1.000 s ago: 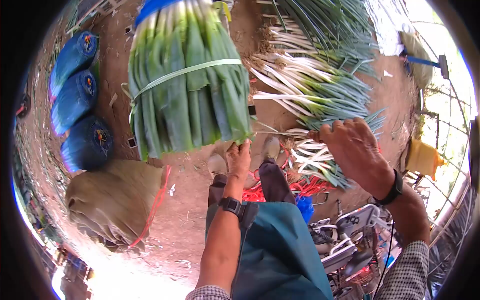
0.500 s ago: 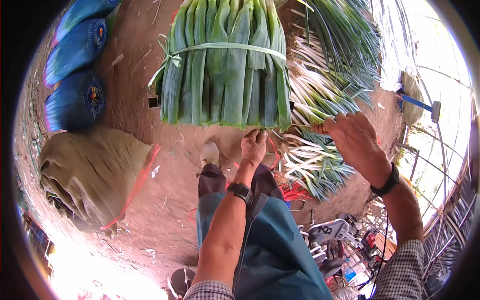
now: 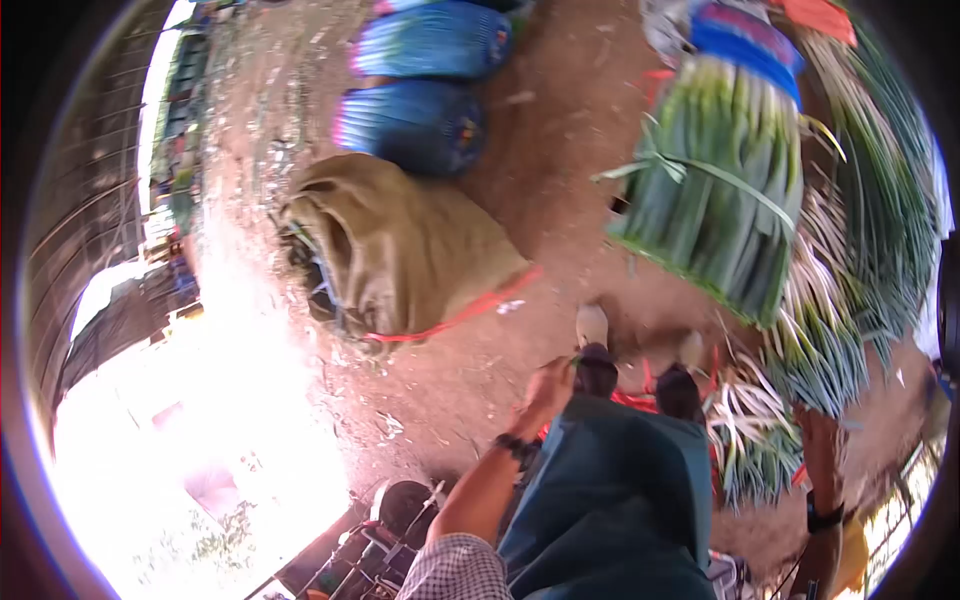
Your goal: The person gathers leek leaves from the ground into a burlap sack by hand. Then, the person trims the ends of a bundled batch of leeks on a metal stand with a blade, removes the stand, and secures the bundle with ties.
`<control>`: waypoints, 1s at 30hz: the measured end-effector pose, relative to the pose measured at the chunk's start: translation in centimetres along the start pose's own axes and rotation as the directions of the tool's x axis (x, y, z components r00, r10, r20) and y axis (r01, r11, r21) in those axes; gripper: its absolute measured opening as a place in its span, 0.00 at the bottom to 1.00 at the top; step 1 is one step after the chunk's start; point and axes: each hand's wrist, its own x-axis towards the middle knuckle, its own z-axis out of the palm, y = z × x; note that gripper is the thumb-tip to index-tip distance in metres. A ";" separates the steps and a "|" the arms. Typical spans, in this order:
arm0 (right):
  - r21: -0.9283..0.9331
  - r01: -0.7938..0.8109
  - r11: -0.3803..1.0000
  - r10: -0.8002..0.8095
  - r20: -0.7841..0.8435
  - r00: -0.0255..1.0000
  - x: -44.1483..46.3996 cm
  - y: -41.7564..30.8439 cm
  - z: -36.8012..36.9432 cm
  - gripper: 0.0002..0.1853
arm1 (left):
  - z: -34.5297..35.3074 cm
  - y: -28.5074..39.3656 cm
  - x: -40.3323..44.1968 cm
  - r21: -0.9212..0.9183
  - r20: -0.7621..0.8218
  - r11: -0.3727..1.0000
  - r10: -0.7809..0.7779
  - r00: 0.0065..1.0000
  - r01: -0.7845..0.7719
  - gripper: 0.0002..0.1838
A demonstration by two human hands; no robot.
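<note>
My left hand [image 3: 546,394] is in front of my dark green apron [image 3: 610,490], over the dirt floor, with its fingers closed. A small green bit shows at its fingertips, too small to name. My right hand [image 3: 820,435] is low on the right beside the loose leeks [image 3: 752,430]; its fingers are smeared and partly hidden. A large bundle of leeks [image 3: 715,190] lies ahead on the right, tied round with a green leaf-like strip [image 3: 735,182], its cut leaf ends towards me. A blue band [image 3: 748,45] wraps its far end. Neither hand touches the bundle.
A brown cloth-covered heap [image 3: 410,240] with a red strip [image 3: 450,325] stands left of centre. Blue-wrapped bundles [image 3: 415,125] lie behind it. More leeks [image 3: 880,170] are piled along the right. Machine parts [image 3: 400,520] are at the lower left.
The view has swung left, so the bundle appears farther right. My left hand has left the bundle's cut end and come back beside my apron. My right hand has dropped lower on the right.
</note>
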 end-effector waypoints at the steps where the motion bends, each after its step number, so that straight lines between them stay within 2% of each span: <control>1: -0.051 0.001 0.999 0.000 0.013 1.000 -0.2 -1.9 0.5 0.06 | -4.8 -1.4 -0.6 -0.050 -0.043 0.993 -0.105 0.994 0.103 0.11; 2: -0.053 0.048 0.997 -0.046 0.023 0.999 -0.1 -4.0 0.6 0.05 | -8.4 -4.5 -0.3 0.094 -0.252 0.988 0.144 0.957 -0.123 0.10; 3: -0.060 0.100 0.993 -0.098 0.040 0.994 0.1 -6.1 0.6 0.09 | -14.5 -3.9 -0.4 0.159 -0.302 0.986 -0.001 0.953 0.051 0.09; 4: -0.026 0.135 0.991 -0.133 0.060 0.989 0.3 -8.0 1.0 0.08 | -19.7 -2.5 -0.9 0.006 -0.405 0.979 -0.183 0.896 0.203 0.09; 5: 0.009 0.169 0.986 -0.169 0.085 0.982 0.4 -10.0 1.4 0.09 | -23.8 -5.4 -0.4 0.121 -0.594 0.983 -0.038 0.803 0.136 0.09; 6: 0.103 0.160 0.982 -0.166 0.052 0.985 0.5 -12.3 2.1 0.10 | -27.6 -7.5 -0.1 0.118 -0.687 0.981 -0.030 0.726 0.152 0.09; 7: 0.131 0.169 0.977 -0.180 0.069 0.981 0.4 -13.8 3.1 0.10 | -31.7 -9.1 -0.1 0.107 -0.662 0.955 -0.139 0.736 0.277 0.10; 8: 0.154 0.174 0.973 -0.189 0.085 0.978 0.2 -15.0 4.1 0.10 | -34.4 -8.7 0.7 -0.053 -0.732 0.980 -0.167 0.661 0.190 0.11; 9: 0.175 0.176 0.969 -0.194 0.093 0.977 0.7 -16.5 4.5 0.10 | -37.6 -13.3 2.1 0.075 -0.691 0.952 -0.166 0.704 0.298 0.14; 10: 0.162 0.189 0.968 -0.215 0.160 0.963 1.4 -19.1 3.6 0.09 | -39.2 -17.8 4.1 0.166 -0.726 0.965 -0.022 0.688 0.205 0.16; 11: 0.203 0.162 0.966 -0.194 0.148 0.970 1.5 -20.3 3.8 0.09 | -40.0 -20.8 5.2 0.267 -0.738 0.956 0.120 0.664 0.124 0.18; 13: 0.268 0.104 0.958 -0.148 0.148 0.978 1.5 -23.1 4.5 0.09 | -43.6 -26.0 9.2 0.179 -0.662 0.982 0.070 0.747 0.067 0.23; 15: 0.241 0.101 0.965 -0.154 0.210 0.966 1.9 -27.8 2.9 0.08 | -46.2 -27.2 11.4 0.315 -0.723 0.913 0.053 0.689 0.260 0.20; 16: 0.300 -0.007 0.954 -0.085 0.292 0.953 2.0 -30.6 1.8 0.08 | -47.1 -27.7 11.8 0.268 -0.700 0.908 -0.046 0.713 0.322 0.19; 18: 0.394 -0.093 0.914 -0.053 0.343 0.938 1.9 -31.7 2.7 0.07 | -48.4 -28.7 13.0 0.191 -0.637 0.881 -0.224 0.738 0.433 0.16; 21: 0.399 -0.045 0.916 -0.062 0.252 0.966 1.5 -32.4 4.2 0.08 | -46.5 -30.9 13.8 0.086 -0.608 0.848 -0.372 0.702 0.523 0.13; 22: 0.408 -0.066 0.911 -0.033 0.231 0.973 1.3 -32.1 5.0 0.09 | -45.6 -32.5 14.4 0.048 -0.526 0.844 -0.433 0.732 0.534 0.17; 24: 0.432 -0.131 0.893 0.025 0.242 0.970 0.5 -31.4 6.0 0.10 | -40.6 -36.5 16.2 -0.036 -0.589 0.959 -0.248 0.769 0.281 0.21; 25: 0.446 -0.159 0.881 0.052 0.243 0.969 0.6 -31.1 6.3 0.10 | -39.1 -36.5 17.3 -0.150 -0.560 0.972 -0.233 0.795 0.179 0.23; 26: 0.447 -0.192 0.874 0.069 0.276 0.959 0.8 -32.0 5.7 0.10 | -37.9 -35.8 18.3 -0.268 -0.530 0.960 -0.218 0.819 0.082 0.25; 28: 0.446 -0.262 0.856 0.110 0.338 0.935 1.0 -34.4 3.9 0.10 | -35.8 -33.2 21.2 -0.633 -0.290 0.774 -0.264 0.920 0.023 0.30; 30: 0.579 -0.142 0.803 -0.007 0.248 0.969 2.5 -39.6 2.6 0.10 | -34.0 -27.3 23.1 -0.497 -0.303 0.865 -0.250 0.920 0.071 0.29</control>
